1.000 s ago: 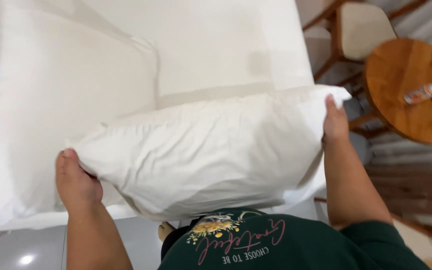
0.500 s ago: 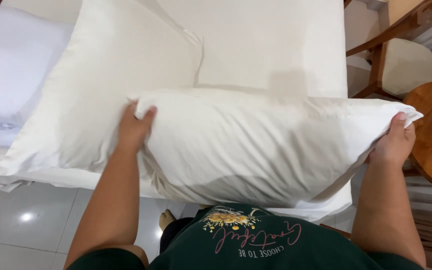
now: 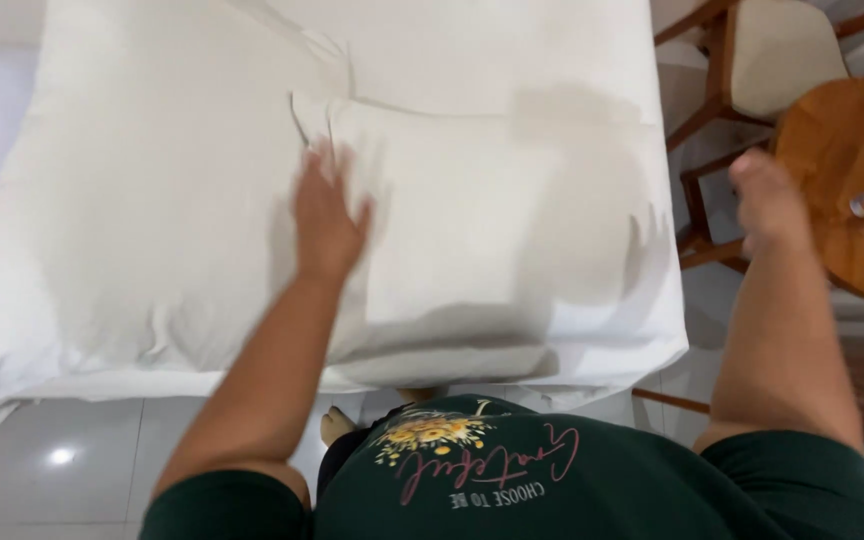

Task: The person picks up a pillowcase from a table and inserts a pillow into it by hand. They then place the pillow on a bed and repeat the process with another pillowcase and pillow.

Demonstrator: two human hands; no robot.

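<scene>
Pillow [image 3: 492, 230], white, lies flat on the bed [image 3: 512, 50] near its right edge, beside a larger pillow [image 3: 142, 210]. Left hand [image 3: 327, 215] rests on it, fingers spread, blurred. Right hand [image 3: 767, 195] hangs free beyond the bed, holding nothing, near a round wooden table [image 3: 842, 190].

Left hand [image 3: 327, 215], blurred, lies flat on the right pillow [image 3: 492, 240] near its left edge. Right hand [image 3: 767, 195] hangs loosely closed off the bed's [image 3: 512, 50] right edge, beside a round wooden table [image 3: 842, 170].

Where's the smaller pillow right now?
Head view, centre-right: the smaller pillow lies on the bed, overlapping the larger pillow, under the left hand.
</scene>
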